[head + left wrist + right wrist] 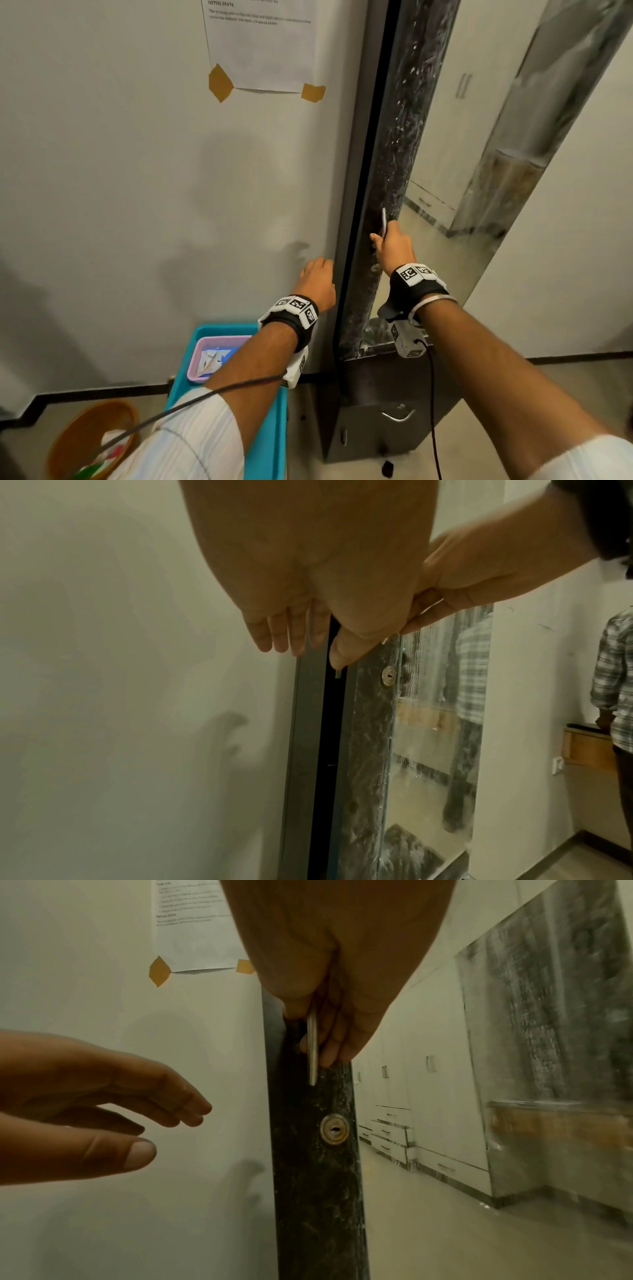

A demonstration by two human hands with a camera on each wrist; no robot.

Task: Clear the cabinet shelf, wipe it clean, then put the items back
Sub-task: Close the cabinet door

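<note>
The cabinet door (pixel 394 137) has a dark marbled frame and a mirror panel (pixel 486 164). It stands slightly ajar, with a black gap (pixel 329 750) showing along its left edge. My right hand (pixel 388 236) grips the slim metal handle (pixel 384 219) on the frame, just above the round keyhole (pixel 334 1129); in the right wrist view my fingers (pixel 330 1053) curl round the handle (pixel 312 1056). My left hand (pixel 322 270) is open, with straight fingers (pixel 291 634) at the wall beside the door's edge. The shelf and its items are hidden behind the door.
A blue bin (pixel 274 428) with a pink basket (pixel 219 356) in it stands on the floor at lower left, next to an orange basket (pixel 89 431). A taped paper sheet (pixel 260 44) hangs on the wall. A person in a checked shirt (pixel 613 683) stands to the right.
</note>
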